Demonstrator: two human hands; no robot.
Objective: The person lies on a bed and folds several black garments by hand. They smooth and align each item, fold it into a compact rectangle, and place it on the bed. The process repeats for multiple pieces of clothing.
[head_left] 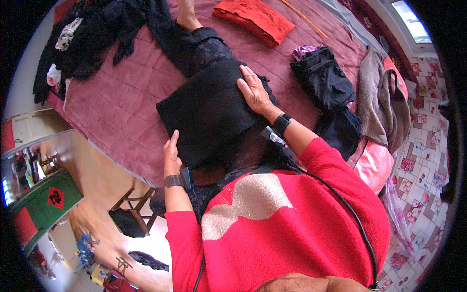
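Note:
A folded black cloth (pixel 206 107), perhaps a garment, lies across my lap and legs. My right hand (pixel 254 91) rests flat on its upper right edge, palm down with the fingers stretched out. At the lower left edge of the cloth, my left hand (pixel 172 155) is seen side-on. Its visible fingers point straight forward along the edge; the rest are hidden. Both wrists carry black straps, and a small device with a cable sits by each forearm.
The bed's mauve quilt (pixel 109 109) spreads around me. Dark clothes (pixel 109 31) are heaped at the far left, with an orange-red folded cloth (pixel 255 20) at the far side. To the right lie folded black clothes (pixel 325 78) and a grey-brown towel (pixel 377 102). A wooden stool (pixel 141 209) stands below the bed's left edge.

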